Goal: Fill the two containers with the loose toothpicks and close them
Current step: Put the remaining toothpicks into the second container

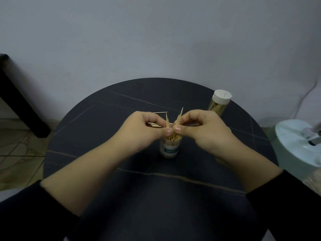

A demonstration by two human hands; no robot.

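Directly beneath both hands, open container (170,147) stands upright — left hand (147,126) and right hand (204,130) each pinch toothpicks (180,117), near-vertical.

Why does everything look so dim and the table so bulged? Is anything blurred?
Head view: dim, flat, bluish light, no glare or hard shadows; its wide lens bows the table and stretches the forearms; the pinched toothpicks look fairly sharp, the open container label soft.

Round dark table (121,101) set against a plain grey wall (156,40).
A slanted black furniture leg (20,101) stands at the left on the beige tiled floor (17,153); a pale round plastic appliance (295,145) (its kind is unclear) sits right of the table.
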